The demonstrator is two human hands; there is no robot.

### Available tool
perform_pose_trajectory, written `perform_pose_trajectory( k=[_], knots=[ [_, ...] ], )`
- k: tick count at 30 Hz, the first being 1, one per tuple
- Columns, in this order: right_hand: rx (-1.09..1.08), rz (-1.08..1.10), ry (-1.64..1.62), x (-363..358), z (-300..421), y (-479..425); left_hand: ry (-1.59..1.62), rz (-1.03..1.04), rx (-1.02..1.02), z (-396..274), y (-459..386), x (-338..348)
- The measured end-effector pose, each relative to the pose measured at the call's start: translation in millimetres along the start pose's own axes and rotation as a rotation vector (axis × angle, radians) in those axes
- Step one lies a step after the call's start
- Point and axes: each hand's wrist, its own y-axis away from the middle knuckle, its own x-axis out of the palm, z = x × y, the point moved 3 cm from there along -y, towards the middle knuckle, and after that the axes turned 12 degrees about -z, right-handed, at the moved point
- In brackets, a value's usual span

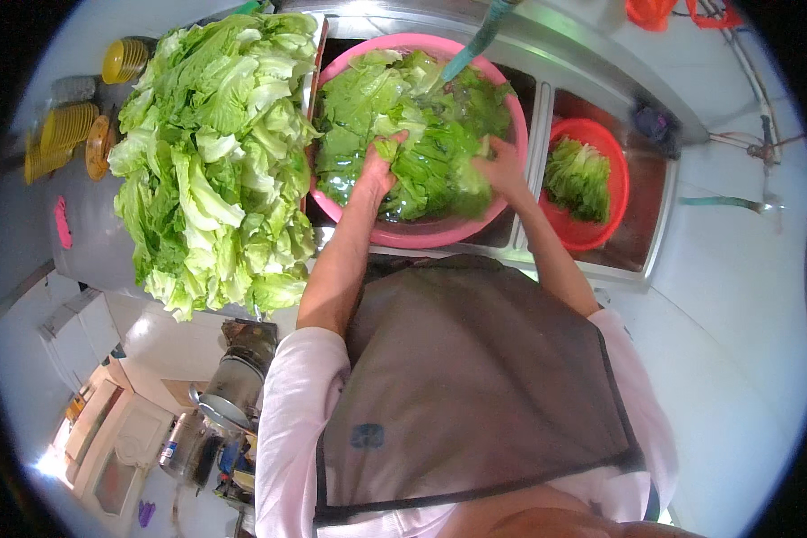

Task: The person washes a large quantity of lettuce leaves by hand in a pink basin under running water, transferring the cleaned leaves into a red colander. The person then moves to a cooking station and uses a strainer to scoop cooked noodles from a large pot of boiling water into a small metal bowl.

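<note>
A large pink plastic basin [437, 239] stands in the left sink, filled with water and green lettuce leaves [363, 94]. My left hand [380, 165] grips lettuce leaves at the middle of the basin, thumb and fingers around their pale ends. On the basin's right side, my right hand [501, 165] is at the leaves, partly blurred; its grip is unclear. A teal hose [474, 47] reaches into the basin from above. Left of the basin rises a big heap of lettuce leaves [215, 155]. A red basin [620, 195] in the right sink holds a smaller bunch of lettuce [578, 181].
A steel divider [534, 155] separates the two sinks. Stacked yellow dishes [67, 128] and an orange round item [98, 148] lie at the far left. Behind me at lower left stands a large metal pot [232, 393]. Pipes [766, 121] run along the right wall.
</note>
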Motion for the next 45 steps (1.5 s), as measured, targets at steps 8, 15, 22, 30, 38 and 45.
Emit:
perform_pose_trajectory(
  k=[8, 15, 22, 30, 38, 45],
  knots=[
    [-0.101, -0.101, -0.035, -47.4, 140.8, 6.7, -0.036, -0.015, -0.012, 3.0, -1.3, -0.9],
    [-0.072, 0.123, -0.063, -26.9, 110.5, -38.0, 0.109, 0.059, -0.15, 14.9, -22.9, -19.9],
    [0.011, 0.05, 0.096, -43.2, 45.1, -61.4, 0.156, 0.02, -0.15, 10.2, -7.3, -12.3],
    [-0.176, 0.11, 0.416, -16.2, -6.0, -37.7, 0.116, 0.064, -0.215, 4.7, 2.3, 0.0],
    [0.203, 0.069, -0.299, -31.4, 35.4, -11.4, 0.144, 0.047, -0.167, 9.5, -3.6, -11.3],
    [0.274, 0.072, -0.586, -9.4, 92.9, -12.1, 0.17, -0.011, -0.181, 13.2, -1.9, -6.2]
  ],
)
